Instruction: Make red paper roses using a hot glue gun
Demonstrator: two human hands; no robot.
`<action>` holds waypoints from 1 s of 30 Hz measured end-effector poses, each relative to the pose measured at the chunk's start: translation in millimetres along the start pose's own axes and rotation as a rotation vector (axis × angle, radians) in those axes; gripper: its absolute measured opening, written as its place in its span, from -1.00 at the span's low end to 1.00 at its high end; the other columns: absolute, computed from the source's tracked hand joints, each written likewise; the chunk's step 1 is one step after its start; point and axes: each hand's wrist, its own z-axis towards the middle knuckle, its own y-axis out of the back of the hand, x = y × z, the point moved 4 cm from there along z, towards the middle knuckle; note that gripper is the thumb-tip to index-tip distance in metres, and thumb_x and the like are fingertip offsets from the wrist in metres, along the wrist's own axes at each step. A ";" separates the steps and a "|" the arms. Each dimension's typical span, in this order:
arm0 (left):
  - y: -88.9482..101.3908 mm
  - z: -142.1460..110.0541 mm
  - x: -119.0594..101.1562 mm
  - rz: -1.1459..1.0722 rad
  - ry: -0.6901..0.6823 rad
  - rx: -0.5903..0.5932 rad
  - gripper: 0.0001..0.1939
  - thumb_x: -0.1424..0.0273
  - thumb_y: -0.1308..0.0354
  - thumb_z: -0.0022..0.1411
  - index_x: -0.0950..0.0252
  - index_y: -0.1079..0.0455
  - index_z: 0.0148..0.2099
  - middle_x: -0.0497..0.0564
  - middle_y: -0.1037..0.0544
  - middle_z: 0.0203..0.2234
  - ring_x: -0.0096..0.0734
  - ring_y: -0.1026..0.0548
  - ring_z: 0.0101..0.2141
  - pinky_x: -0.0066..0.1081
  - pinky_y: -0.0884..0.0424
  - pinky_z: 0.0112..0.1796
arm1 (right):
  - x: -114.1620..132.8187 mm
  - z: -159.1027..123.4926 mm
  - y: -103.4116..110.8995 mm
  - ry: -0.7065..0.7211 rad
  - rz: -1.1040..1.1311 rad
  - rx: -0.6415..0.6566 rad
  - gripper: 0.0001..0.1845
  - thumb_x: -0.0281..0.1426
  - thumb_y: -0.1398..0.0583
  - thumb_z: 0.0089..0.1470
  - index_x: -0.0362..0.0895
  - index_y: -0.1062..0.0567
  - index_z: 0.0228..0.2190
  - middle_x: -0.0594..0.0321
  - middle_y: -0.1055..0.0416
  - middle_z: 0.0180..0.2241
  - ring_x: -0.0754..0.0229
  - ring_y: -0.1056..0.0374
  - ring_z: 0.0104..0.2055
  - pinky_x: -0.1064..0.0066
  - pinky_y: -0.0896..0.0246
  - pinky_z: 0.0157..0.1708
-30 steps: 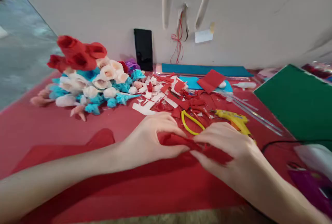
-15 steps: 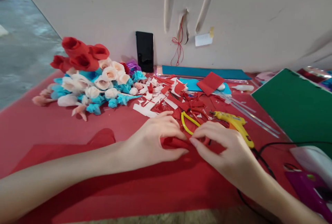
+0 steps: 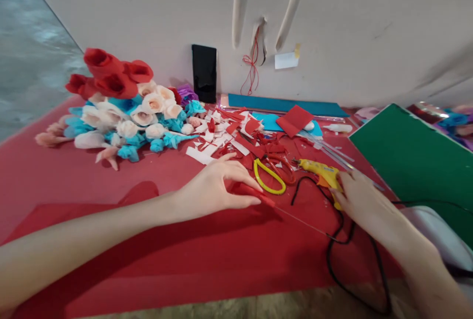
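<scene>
My left hand is closed, thumb and fingers pinching a rolled red paper flower that is mostly hidden in the grip. From the flower's tip a thin straight strand, perhaps a wire stem, runs down to the right toward a black cord. Over on the right, my right hand has its fingers round the handle of a yellow hot glue gun, which lies on the red table with its nozzle pointing left. Scissors with a yellow and a red handle lie between the hands.
Paper scraps are heaped behind the scissors. Paper flowers in red, white and blue pile up at the left. A black phone leans on the wall. A green board stands at the right, near clear glue sticks.
My right hand has left the red paper flower and moved right onto the glue gun. The left hand keeps the flower. The thin strand and the cord's loop now show.
</scene>
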 end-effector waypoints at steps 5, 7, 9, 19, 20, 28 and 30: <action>0.3 1.7 3.2 -0.015 0.006 -0.025 -0.85 0.38 -0.24 0.01 0.32 -0.48 -0.32 0.01 -0.53 -0.46 -0.42 -0.45 -0.38 -0.32 -0.36 -0.22 | -36.2 10.5 -37.3 -0.145 0.069 0.056 -0.91 -0.43 -0.18 -0.05 -0.21 -0.37 -0.47 0.19 -0.30 -0.45 0.16 -0.27 -0.40 0.28 -0.23 -0.35; 2.2 1.1 1.9 0.012 -0.005 -0.054 -0.84 0.37 -0.24 0.01 0.31 -0.48 -0.31 0.00 -0.53 -0.44 -0.41 -0.45 -0.36 -0.29 -0.34 -0.17 | -40.7 13.2 -40.5 -0.208 0.116 0.039 -0.85 -0.37 -0.18 0.00 -0.23 -0.37 -0.42 0.23 -0.31 -0.39 0.22 -0.27 -0.36 0.30 -0.24 -0.32; 5.5 -0.1 0.1 0.053 -0.018 -0.090 -0.84 0.36 -0.24 0.00 0.30 -0.48 -0.31 -0.01 -0.53 -0.44 -0.41 -0.44 -0.34 -0.23 -0.28 -0.07 | -41.9 14.5 -39.4 -0.249 0.184 0.008 -0.83 -0.34 -0.14 0.07 -0.21 -0.37 -0.36 0.24 -0.32 -0.32 0.25 -0.28 -0.30 0.31 -0.24 -0.28; 25.6 -1.2 -17.1 0.159 -0.048 -0.198 -0.87 0.37 -0.24 0.00 0.25 -0.48 -0.33 -0.06 -0.53 -0.47 -0.42 -0.44 -0.38 -0.20 -0.22 -0.05 | 9.1 -15.2 20.3 -0.298 0.763 -0.263 -0.68 -0.23 -0.10 0.01 -0.05 -0.20 -0.19 0.30 -0.27 -0.45 0.23 -0.29 -0.52 0.39 -0.27 -0.53; 26.9 -1.4 -19.6 0.154 -0.065 -0.213 -0.88 0.37 -0.24 0.01 0.24 -0.48 -0.32 -0.07 -0.54 -0.47 -0.43 -0.43 -0.38 -0.23 -0.23 -0.06 | 17.9 -21.8 29.3 -0.316 0.774 -0.294 -0.64 -0.23 -0.16 -0.05 -0.04 -0.23 -0.18 0.27 -0.29 -0.41 0.24 -0.29 -0.52 0.40 -0.26 -0.55; 28.1 -4.3 -29.7 0.166 -0.119 -0.228 -0.89 0.45 -0.22 0.04 0.22 -0.49 -0.32 -0.11 -0.56 -0.49 -0.50 -0.41 -0.41 -0.43 -0.33 -0.29 | 45.9 -43.3 45.5 -0.488 0.621 -0.332 -0.33 -0.13 -0.33 -0.48 -0.04 -0.30 -0.24 0.24 -0.33 -0.46 0.20 -0.25 -0.56 0.46 -0.13 -0.72; 27.1 -3.6 -27.2 0.180 -0.108 -0.228 -0.91 0.46 -0.23 0.03 0.24 -0.49 -0.33 -0.11 -0.55 -0.50 -0.50 -0.42 -0.42 -0.39 -0.31 -0.24 | 40.1 -36.9 35.8 -0.486 0.621 -0.280 -0.36 -0.09 -0.30 -0.43 -0.07 -0.29 -0.26 0.25 -0.31 -0.47 0.21 -0.23 -0.56 0.44 -0.12 -0.69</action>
